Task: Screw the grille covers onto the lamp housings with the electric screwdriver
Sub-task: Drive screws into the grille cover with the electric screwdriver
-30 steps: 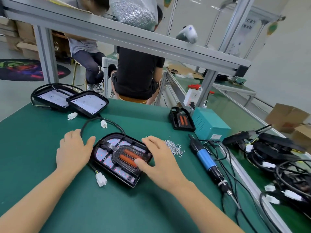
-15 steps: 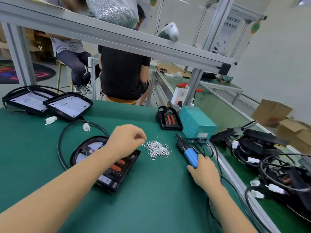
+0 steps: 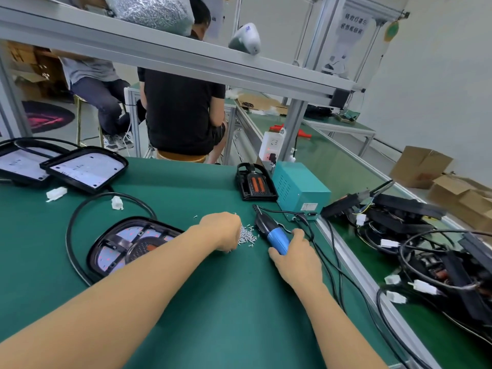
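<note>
The left hand (image 3: pixel 222 231) is reaching forward with fingers curled downward; the right hand (image 3: pixel 294 255) grips a tool, both forearms extended

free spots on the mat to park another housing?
Bare mat in front, between the forearms, and a patch behind the screw pile, left of the grille cover. Crowded: right edge with tangled lamp housings, and far left by two housings.

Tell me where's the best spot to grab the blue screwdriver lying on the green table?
Probably the blue barrel, around its middle. The electric screwdriver lies flat on the green mat, its black end pointing away and its cables trailing off to the right, so coming from the near side keeps clear of them. The right hand already grips it there, fingers curled around the barrel.
</note>
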The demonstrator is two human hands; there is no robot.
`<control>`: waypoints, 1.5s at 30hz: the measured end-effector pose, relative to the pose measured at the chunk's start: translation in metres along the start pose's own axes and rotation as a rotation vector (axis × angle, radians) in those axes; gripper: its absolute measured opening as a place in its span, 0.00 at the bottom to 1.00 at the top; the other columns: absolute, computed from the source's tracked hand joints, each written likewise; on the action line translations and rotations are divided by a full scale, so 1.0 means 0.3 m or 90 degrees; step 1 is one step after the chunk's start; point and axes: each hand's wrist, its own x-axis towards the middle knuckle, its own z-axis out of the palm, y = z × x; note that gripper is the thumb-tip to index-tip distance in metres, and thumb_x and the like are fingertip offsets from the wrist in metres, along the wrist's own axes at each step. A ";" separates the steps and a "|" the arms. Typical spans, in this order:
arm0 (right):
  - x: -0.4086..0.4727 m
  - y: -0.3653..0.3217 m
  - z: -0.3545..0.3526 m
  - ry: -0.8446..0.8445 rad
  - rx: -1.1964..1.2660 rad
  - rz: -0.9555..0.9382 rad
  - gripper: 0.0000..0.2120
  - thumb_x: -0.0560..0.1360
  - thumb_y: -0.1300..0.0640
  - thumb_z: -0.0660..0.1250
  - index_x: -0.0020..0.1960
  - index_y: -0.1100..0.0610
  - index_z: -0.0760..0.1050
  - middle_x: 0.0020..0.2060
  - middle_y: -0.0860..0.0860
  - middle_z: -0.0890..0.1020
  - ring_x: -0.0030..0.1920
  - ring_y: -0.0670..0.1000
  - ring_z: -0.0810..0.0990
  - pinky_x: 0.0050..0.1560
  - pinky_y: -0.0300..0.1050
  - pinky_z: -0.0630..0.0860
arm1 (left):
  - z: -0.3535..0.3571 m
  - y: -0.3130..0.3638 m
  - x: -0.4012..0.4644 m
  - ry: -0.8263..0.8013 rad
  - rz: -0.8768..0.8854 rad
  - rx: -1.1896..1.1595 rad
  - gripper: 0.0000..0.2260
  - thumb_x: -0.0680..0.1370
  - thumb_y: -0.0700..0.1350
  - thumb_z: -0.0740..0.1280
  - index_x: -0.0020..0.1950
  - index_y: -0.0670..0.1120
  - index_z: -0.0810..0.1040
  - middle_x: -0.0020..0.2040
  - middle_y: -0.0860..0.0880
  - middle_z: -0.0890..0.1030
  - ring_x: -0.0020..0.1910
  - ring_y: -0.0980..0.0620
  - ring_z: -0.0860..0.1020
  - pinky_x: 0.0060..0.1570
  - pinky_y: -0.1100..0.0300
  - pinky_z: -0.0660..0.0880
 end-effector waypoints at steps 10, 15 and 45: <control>0.005 0.004 0.016 0.033 -0.081 -0.038 0.29 0.77 0.39 0.62 0.70 0.55 0.60 0.59 0.55 0.75 0.56 0.56 0.75 0.53 0.49 0.71 | 0.049 0.007 0.014 0.060 0.004 0.076 0.09 0.71 0.33 0.64 0.43 0.45 0.78 0.49 0.45 0.82 0.41 0.45 0.74 0.39 0.57 0.72; 0.010 0.001 0.014 0.054 -0.156 -0.066 0.34 0.78 0.37 0.60 0.75 0.54 0.55 0.60 0.54 0.73 0.59 0.55 0.73 0.57 0.47 0.69 | 0.069 0.015 0.011 0.099 0.005 0.123 0.10 0.72 0.31 0.61 0.37 0.45 0.68 0.41 0.45 0.77 0.40 0.43 0.74 0.37 0.57 0.69; 0.063 0.012 -0.004 -0.045 -0.039 -0.075 0.27 0.78 0.46 0.64 0.70 0.57 0.61 0.58 0.56 0.74 0.49 0.55 0.72 0.44 0.45 0.67 | 0.062 0.079 -0.042 0.141 -0.033 0.122 0.07 0.73 0.31 0.61 0.43 0.42 0.72 0.51 0.42 0.80 0.50 0.43 0.78 0.41 0.56 0.70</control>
